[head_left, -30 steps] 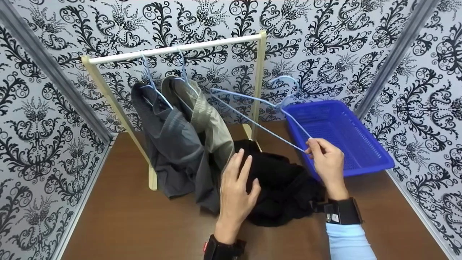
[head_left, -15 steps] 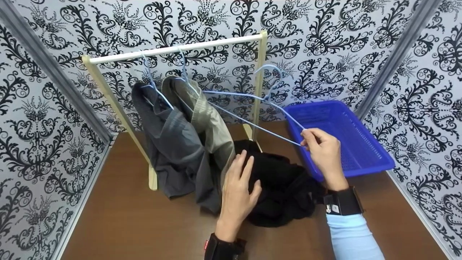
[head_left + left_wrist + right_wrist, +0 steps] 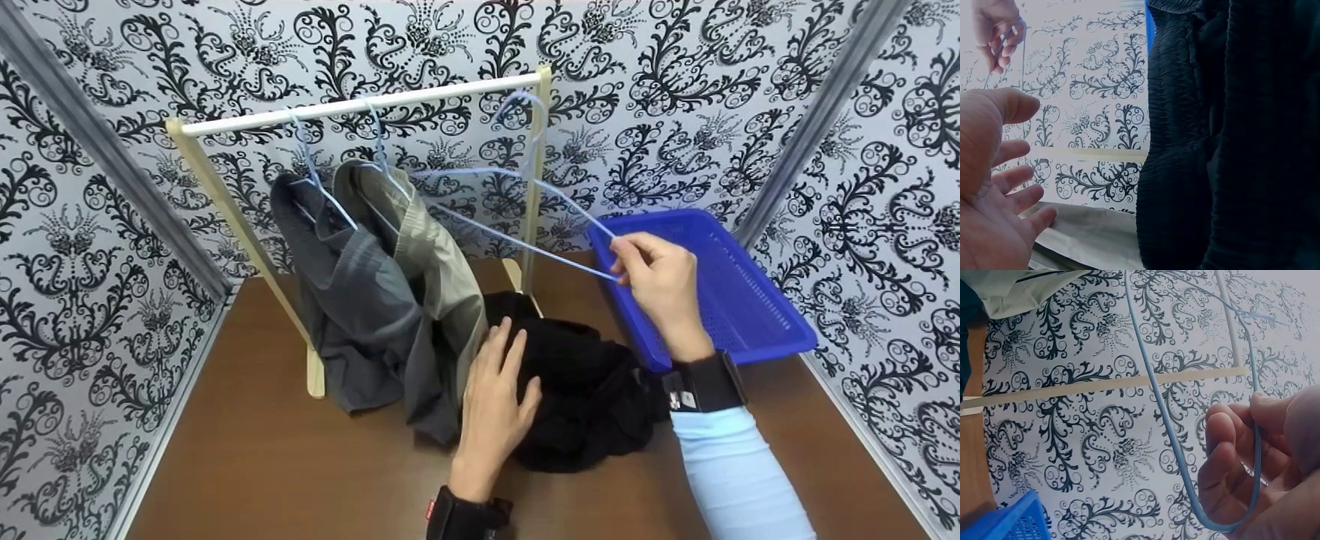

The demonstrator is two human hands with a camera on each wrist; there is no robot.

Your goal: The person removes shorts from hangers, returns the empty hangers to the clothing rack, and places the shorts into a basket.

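Observation:
My right hand (image 3: 660, 289) pinches one end of a light-blue wire hanger (image 3: 574, 202) between thumb and fingers. In the right wrist view the bent end of the hanger (image 3: 1171, 422) runs past the fingers. Its hook is up near the right post of the rack, and its far end passes behind the beige trousers. My left hand (image 3: 495, 401) hovers with fingers extended over a heap of black cloth (image 3: 585, 390), beside the hanging trousers. The left wrist view shows that hand (image 3: 999, 169) holding nothing, with a gathered black waistband (image 3: 1179, 140) close by.
A small clothes rack (image 3: 360, 103) with a white bar stands at the back. Grey trousers (image 3: 360, 292) and beige trousers (image 3: 442, 262) hang there on blue hangers. At the right sits a blue plastic basket (image 3: 750, 300) on the brown table (image 3: 247, 465). Patterned walls surround it.
My right hand has moved up and slightly left, carrying the hanger; its hook has swung leftward to the rack's right post. The left hand has hardly moved.

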